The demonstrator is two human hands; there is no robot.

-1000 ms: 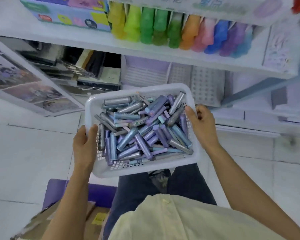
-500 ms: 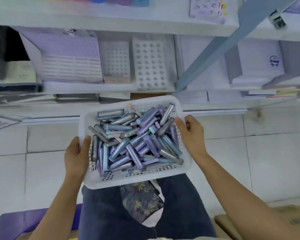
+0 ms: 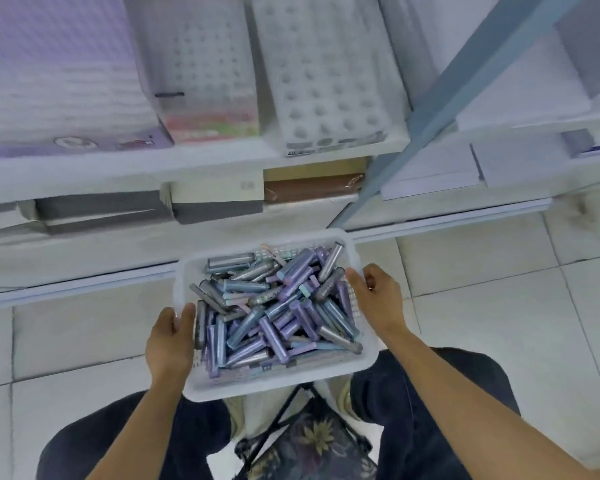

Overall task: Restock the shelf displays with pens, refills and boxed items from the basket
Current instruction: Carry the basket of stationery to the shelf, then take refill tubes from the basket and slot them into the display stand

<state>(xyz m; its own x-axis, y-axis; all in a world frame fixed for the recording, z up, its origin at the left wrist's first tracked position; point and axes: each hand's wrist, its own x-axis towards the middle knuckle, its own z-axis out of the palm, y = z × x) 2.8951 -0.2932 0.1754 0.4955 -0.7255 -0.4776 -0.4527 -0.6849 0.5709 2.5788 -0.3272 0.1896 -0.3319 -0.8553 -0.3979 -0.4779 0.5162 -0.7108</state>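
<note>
Both left grip (image 3: 168,341) and right grip (image 3: 378,299) still hold basket (image 3: 278,386); shelves (image 3: 205,164) nearer.

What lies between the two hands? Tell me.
In the head view, the white basket, heaped with purple and blue pens, fills the stretch between the left hand and the right hand.

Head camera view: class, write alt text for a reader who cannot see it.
A person's left hand and right hand grip the side rims of a white basket heaped with purple, blue and grey pens. Beyond it stand white shelves of boxed stationery above a pale tiled floor.
</note>
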